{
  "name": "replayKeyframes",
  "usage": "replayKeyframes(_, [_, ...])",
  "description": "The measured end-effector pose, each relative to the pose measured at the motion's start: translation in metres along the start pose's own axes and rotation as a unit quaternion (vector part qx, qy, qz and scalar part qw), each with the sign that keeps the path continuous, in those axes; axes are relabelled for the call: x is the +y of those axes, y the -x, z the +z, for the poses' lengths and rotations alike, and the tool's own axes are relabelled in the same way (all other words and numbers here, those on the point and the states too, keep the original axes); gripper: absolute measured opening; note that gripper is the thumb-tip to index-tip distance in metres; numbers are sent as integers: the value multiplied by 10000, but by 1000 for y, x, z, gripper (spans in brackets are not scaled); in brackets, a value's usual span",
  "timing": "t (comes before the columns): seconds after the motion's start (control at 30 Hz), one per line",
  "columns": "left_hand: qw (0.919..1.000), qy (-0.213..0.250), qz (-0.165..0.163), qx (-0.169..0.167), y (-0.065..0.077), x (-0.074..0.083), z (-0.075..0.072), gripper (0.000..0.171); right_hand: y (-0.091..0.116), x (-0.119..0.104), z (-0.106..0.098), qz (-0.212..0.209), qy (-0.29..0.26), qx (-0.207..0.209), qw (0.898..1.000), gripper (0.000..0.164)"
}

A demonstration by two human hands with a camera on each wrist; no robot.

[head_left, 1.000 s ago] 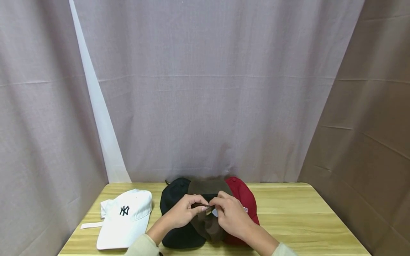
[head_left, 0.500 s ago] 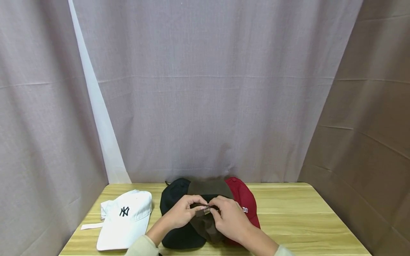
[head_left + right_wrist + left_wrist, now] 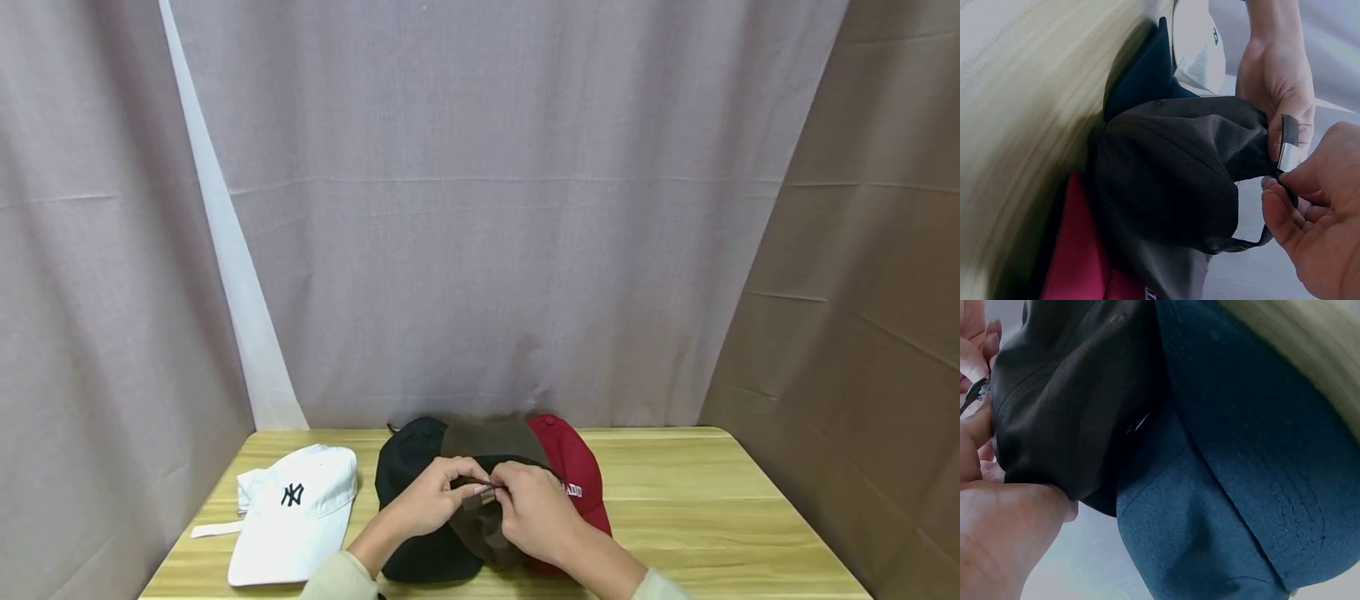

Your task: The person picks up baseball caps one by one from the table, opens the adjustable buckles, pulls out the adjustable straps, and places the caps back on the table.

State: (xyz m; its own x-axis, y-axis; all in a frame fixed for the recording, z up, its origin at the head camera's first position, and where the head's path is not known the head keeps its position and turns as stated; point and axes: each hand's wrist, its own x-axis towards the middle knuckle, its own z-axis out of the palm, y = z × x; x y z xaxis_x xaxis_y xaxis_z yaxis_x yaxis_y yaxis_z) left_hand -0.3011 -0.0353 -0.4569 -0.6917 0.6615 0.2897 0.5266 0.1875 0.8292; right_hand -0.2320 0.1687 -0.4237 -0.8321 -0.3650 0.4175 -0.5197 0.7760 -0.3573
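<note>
A dark brown baseball cap (image 3: 487,533) sits at the middle front of the table, its back opening turned toward me. My left hand (image 3: 427,500) pinches one end of its back strap beside the metal buckle (image 3: 1288,156). The right hand (image 3: 540,512) pinches the strap (image 3: 1249,242) just on the other side, fingertips close to the left ones. In the right wrist view the strap loops from the cap's edge up to the right fingers. Fingers partly hide the buckle. The cap's crown (image 3: 1066,394) bulges beside the left thumb in the left wrist view.
Against the brown cap's left side lies a black cap (image 3: 431,554); on its right is a red cap (image 3: 573,454) with white lettering. A white cap (image 3: 292,517) with a dark logo and loose strap lies farther left. Grey curtains (image 3: 480,250) stand behind the wooden table (image 3: 690,500).
My right hand has dropped slightly and its fingers have drawn in around the strap at the buckle. Less of the buckle shows than a second ago. The left hand has barely moved.
</note>
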Motion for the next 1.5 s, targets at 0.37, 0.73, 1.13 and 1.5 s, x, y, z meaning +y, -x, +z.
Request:
replayKeyframes(0.37, [9999,-9,48,-98,-2,-2,3,15,4,9,5,-18,-557,267,9981,20])
replayKeyframes(0.73, [9997,135,81,-204,0,-3,1,16,3,14,11,-115,-850,566,9947,31])
replayKeyframes(1.13, [9994,269,70,-195,3,-2,1,18,4,13,14,93,-614,917,9938,31])
replayKeyframes(1.5, [9997,230,49,-67,5,-2,0,17,9,2,5,180,-188,451,9986,10])
